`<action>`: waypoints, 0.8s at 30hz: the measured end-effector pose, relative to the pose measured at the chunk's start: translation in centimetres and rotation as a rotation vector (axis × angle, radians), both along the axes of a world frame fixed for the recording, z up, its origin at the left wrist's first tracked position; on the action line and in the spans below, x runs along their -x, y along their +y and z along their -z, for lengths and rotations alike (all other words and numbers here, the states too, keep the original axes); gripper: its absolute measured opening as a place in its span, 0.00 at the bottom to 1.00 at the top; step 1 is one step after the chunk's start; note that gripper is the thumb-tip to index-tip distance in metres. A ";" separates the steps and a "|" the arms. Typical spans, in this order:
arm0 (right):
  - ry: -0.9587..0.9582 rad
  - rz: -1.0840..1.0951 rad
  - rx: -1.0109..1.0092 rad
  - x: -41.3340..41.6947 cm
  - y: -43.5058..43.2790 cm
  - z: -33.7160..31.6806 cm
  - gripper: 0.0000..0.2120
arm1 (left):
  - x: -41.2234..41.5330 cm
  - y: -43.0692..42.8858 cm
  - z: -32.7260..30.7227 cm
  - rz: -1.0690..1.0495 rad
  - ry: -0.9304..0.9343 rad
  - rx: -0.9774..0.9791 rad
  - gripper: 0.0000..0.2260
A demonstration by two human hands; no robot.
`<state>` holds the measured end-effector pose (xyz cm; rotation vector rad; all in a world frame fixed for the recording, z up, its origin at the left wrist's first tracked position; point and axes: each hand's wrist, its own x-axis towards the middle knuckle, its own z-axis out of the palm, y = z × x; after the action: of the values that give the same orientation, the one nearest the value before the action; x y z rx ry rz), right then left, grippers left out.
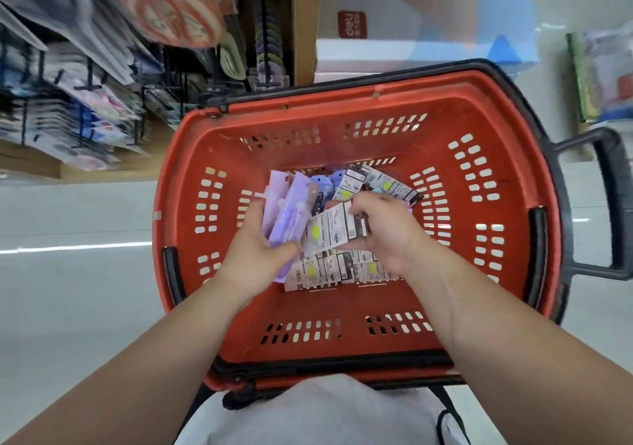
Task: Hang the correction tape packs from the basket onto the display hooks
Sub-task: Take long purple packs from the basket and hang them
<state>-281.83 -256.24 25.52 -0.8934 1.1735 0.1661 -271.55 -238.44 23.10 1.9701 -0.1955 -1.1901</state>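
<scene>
The left hand [260, 249] grips a bunch of purple packs [284, 218]; the right hand [390, 235] pinches a white pack [337, 230] just beside them. Both hands are inside the red basket [342, 352], over loose packs [329, 271] lying on its bottom. Display hooks [89, 84] stand at the far left.

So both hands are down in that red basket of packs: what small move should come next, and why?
Probably tuck the white-backed pack, which the right hand pinches, against the purple packs gripped in the left hand. Both hands sit low inside the basket, loose packs lie beneath, and the display hooks are off to the left, so gathering one bundle first seems sensible.
</scene>
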 end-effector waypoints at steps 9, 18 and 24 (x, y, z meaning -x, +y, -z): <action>-0.097 0.178 -0.244 0.3 -1.1 -0.7 0.12 | 1.5 -2.4 -1.5 -0.157 0.268 0.129 0.25; -0.053 -0.266 0.058 0.8 0.7 -0.9 0.06 | 1.0 -2.1 -3.6 -0.394 0.478 0.349 0.21; -0.092 -0.189 0.051 0.7 2.5 -0.2 0.10 | 0.5 -0.6 -3.0 -0.393 0.398 0.305 0.25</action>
<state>-282.57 -253.79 25.69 -1.0470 1.0108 0.2468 -272.05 -239.05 26.09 1.3946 0.1980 -1.1801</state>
